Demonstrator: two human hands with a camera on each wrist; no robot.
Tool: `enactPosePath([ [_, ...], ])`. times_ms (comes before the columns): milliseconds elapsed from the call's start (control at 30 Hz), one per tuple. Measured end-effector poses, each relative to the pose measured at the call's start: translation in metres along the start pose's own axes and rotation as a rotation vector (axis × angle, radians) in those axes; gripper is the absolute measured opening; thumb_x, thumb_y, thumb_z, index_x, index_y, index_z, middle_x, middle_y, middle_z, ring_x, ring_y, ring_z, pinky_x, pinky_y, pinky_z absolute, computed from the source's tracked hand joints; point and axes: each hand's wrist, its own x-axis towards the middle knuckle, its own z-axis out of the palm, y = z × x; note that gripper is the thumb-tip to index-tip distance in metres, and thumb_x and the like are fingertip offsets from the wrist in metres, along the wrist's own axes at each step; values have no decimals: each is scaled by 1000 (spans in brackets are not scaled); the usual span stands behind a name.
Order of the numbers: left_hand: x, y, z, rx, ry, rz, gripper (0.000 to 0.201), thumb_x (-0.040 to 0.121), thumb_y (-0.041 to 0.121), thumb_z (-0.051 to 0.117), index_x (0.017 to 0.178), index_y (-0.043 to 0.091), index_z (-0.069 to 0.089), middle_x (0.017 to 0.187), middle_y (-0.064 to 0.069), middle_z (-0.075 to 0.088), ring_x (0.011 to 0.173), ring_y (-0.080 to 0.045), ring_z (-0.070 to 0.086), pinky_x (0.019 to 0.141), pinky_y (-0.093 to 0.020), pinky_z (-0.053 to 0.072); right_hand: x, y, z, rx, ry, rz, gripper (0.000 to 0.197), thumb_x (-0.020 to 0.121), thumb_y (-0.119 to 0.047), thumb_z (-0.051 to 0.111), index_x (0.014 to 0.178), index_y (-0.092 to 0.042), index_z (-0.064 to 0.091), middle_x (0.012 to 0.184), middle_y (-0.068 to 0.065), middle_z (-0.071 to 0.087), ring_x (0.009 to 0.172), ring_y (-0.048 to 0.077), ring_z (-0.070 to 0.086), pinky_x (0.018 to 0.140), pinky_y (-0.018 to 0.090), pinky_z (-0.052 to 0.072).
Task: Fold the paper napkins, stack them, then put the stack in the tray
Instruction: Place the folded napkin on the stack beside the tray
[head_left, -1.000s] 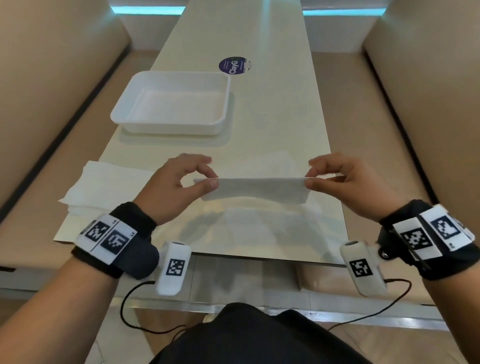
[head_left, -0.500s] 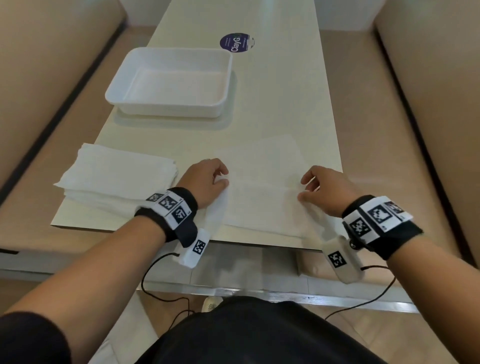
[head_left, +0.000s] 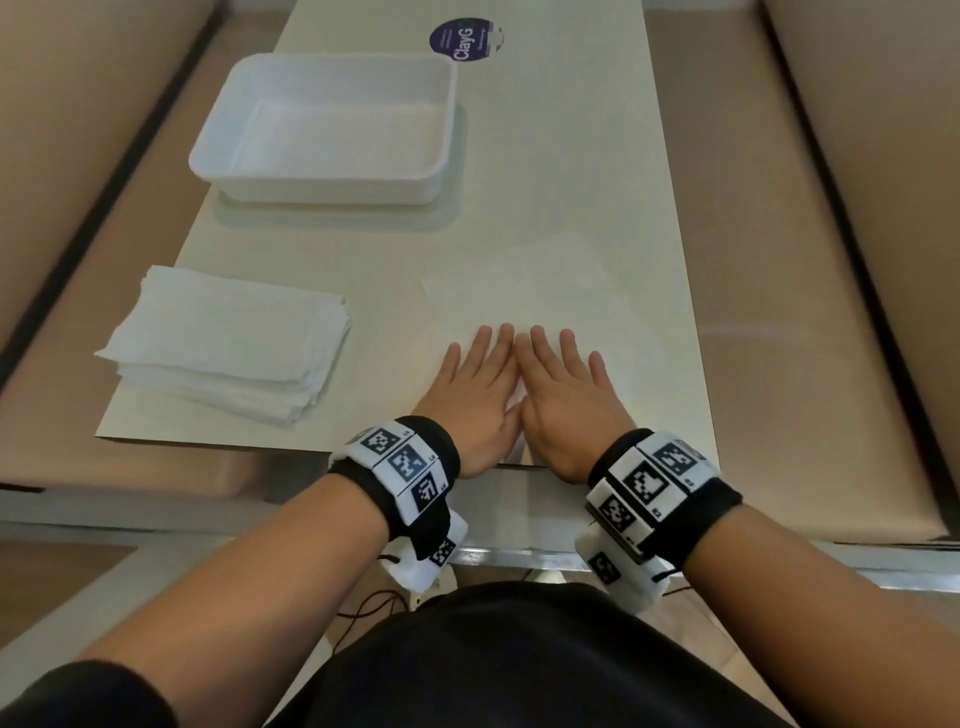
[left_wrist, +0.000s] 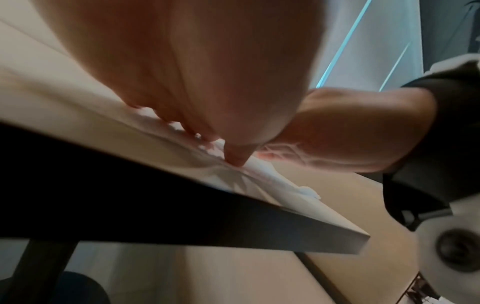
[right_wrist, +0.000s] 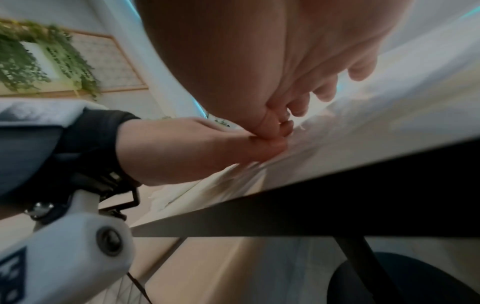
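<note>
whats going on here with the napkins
A person is pressing a paper napkin flat on the table near its front edge, left hand and right hand side by side with fingers straight. A pile of napkins waits to the left. The white tray beyond it holds nothing yet.
</note>
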Motion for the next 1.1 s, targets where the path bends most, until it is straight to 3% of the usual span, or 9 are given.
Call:
enactPosePath([
  [133, -4, -10, 2, 69, -3, 13, 66, 101, 46, 15, 151, 18, -18, 158, -1, -27, 145, -15, -26, 120, -40, -12, -3, 4, 8, 93, -8, 23, 59, 102, -36, 14, 151, -20, -14, 158, -3, -21, 144, 19, -23, 117, 41, -11],
  [300, -7, -19, 6, 107, 13, -30, 75, 95, 62, 8, 150, 20, -20, 157, 1, -30, 144, -14, -28, 119, -44, -13, -8, 6, 16, 116, 19, 74, 60, 101, -43, 12, 150, -21, -17, 155, -5, -27, 142, 14, -28, 117, 38, -15],
  [567, -20, -38, 1, 113, 2, -127, 83, 89, 71, 4, 149, 20, -24, 152, 4, -36, 142, -13, -30, 117, -46, -18, -26, 30, 24, 64, 46, 225, 73, 96, -58, 9, 146, -19, -28, 151, -3, -37, 139, 16, -34, 117, 41, -16],
  [933, -26, -49, -2, 116, -9, -178, 91, 84, 77, 4, 149, 19, -23, 155, 2, -33, 143, -17, -31, 115, -50, -20, -30, 35, 21, 38, 21, 209, 91, 83, -74, 7, 143, -18, -32, 150, -1, -38, 139, 18, -34, 115, 43, -19],
  [1000, -26, -48, -2, 130, -16, -173, 91, 84, 77, 3, 148, 18, -25, 155, 0, -33, 142, -17, -32, 115, -50, -20, -30, 33, 14, -24, -18, 235, 97, 82, -77, 12, 144, -16, -29, 153, 3, -35, 140, 22, -32, 115, 47, -19],
  [1100, -25, -48, -2, 148, -23, -168, 92, 82, 77, 0, 147, 18, -27, 155, -1, -34, 142, -17, -33, 114, -49, -22, -21, 21, -8, -108, 1, 226, 107, 80, -77, 36, 151, -12, -13, 158, 10, -20, 143, 31, -25, 114, 51, -17],
])
